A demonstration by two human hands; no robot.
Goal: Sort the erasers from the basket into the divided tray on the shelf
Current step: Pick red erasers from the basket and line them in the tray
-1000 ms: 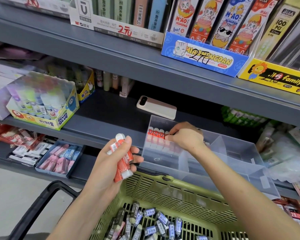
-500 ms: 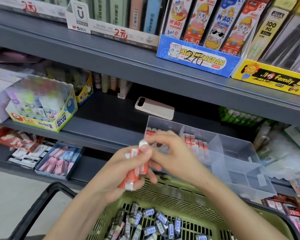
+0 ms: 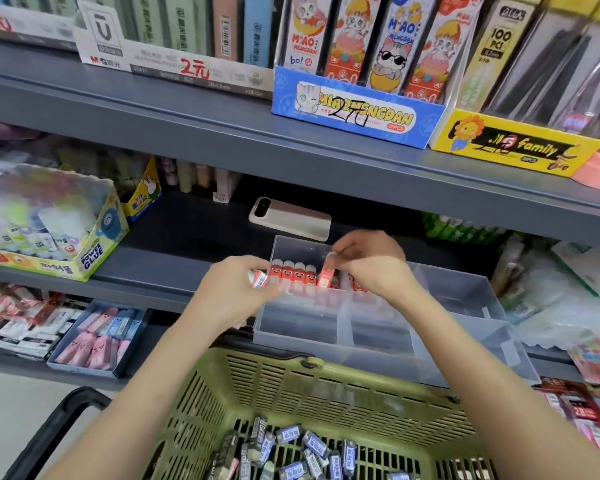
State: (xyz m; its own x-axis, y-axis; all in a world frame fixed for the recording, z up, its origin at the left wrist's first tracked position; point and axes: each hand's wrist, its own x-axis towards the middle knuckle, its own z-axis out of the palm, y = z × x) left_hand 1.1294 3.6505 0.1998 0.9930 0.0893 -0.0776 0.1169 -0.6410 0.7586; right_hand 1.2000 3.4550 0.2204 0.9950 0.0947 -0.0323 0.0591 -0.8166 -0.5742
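Your right hand [image 3: 371,268] pinches a red eraser [image 3: 327,277] by its top end, thumb and fingertips closed narrow on it, the other fingers curled above. The eraser is upright, w/ its lower end in the back-left compartment of the tray [image 3: 329,336], just beside the row of red erasers [image 3: 293,271] standing there. The top grip makes sense: the body is free to slide down next to the row w/o your fingers knocking the neighbours. Upright and face-fwd matches the rest, so the row packs tight.

Your left hand [image 3: 236,289] sits at the tray's left wall, fingers curled round a spare eraser [image 3: 258,279]. Whether there's more than one in that grip I can't tell. Parking it that close is prob. to make handovers short: left feeds, right places.

The basket [image 3: 291,386] is just in front of and below the tray, w/ a heap of dark-wrapped erasers [image 3: 291,441] in its bottom. Those aren't sorted yet, so I'd judge most of the job is left. A phone [image 3: 291,218] lies flat behind the tray, apart from it.
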